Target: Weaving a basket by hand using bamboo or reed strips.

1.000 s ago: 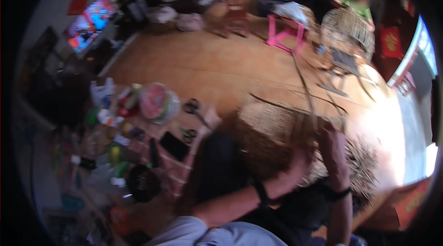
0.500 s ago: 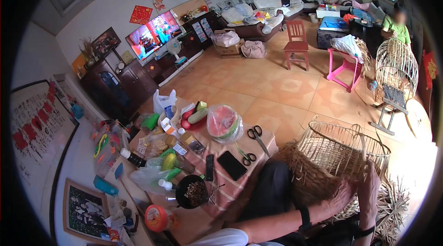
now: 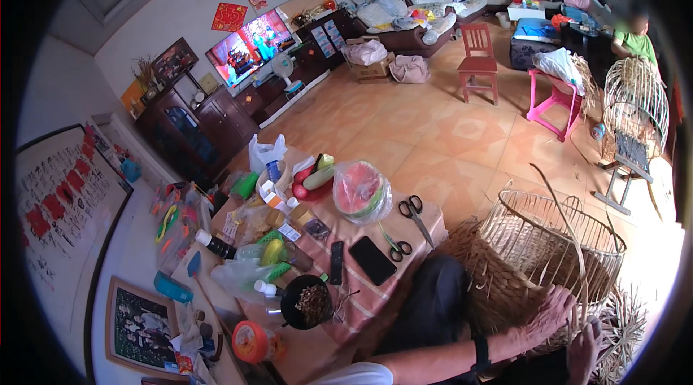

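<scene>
A partly woven basket (image 3: 498, 277) of straw-coloured plant fibre, with bare upright ribs around its open top, stands at my right side. My left hand (image 3: 552, 314) reaches across to the basket's near right side, its fingers closed against the weave beside a long strand. That fibre strand (image 3: 580, 259) rises from between my hands, curving up past the rim. Lower and further right, my right hand (image 3: 583, 352) pinches the strand's lower part. The exact grip of the left fingertips is partly hidden.
Loose dry fibres (image 3: 624, 327) lie right of the basket. The cloth-covered table (image 3: 361, 305) on my left bears scissors (image 3: 416, 220), a phone (image 3: 372, 260), a wrapped watermelon half (image 3: 361, 192) and a dark bowl (image 3: 307, 302). A person in green (image 3: 635, 42) sits at the far right behind a ribbed basket frame (image 3: 635, 100).
My right hand has come down beside the basket, and the long strand now stands up higher above the rim. The whole view has shifted slightly, moving the scene rightward.
</scene>
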### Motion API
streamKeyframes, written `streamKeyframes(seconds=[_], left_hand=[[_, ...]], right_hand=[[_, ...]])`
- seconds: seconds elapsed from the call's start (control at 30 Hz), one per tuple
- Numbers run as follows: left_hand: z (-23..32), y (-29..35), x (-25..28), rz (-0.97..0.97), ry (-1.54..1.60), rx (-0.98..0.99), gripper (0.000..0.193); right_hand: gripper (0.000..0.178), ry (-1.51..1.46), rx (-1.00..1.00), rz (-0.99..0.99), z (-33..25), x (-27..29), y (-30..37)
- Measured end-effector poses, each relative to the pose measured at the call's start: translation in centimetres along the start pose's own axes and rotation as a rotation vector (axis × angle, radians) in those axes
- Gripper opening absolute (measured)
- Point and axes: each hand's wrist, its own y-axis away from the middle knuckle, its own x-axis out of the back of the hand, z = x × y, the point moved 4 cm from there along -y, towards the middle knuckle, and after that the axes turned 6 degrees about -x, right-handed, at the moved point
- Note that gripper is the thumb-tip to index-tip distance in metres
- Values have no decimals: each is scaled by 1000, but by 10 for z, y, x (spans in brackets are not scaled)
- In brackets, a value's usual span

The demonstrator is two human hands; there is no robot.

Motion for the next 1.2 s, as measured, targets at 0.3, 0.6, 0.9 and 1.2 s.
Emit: streamKeyframes(seconds=[0.3,0.6,0.9,1.2], left_hand=[[-12,1,-14,42,-59,12,28],[-16,5,-10,215,280,12,52],[-17,8,6,267,415,2,52],[-44,13,47,126,469,-82,51]], right_hand=[[16,705,179,-69,-40,-46,-13],[15,941,569,375,-28,-9,-57],[15,1110,597,381,-29,-14,-63],[24,961,503,188,-52,-55,-38]])
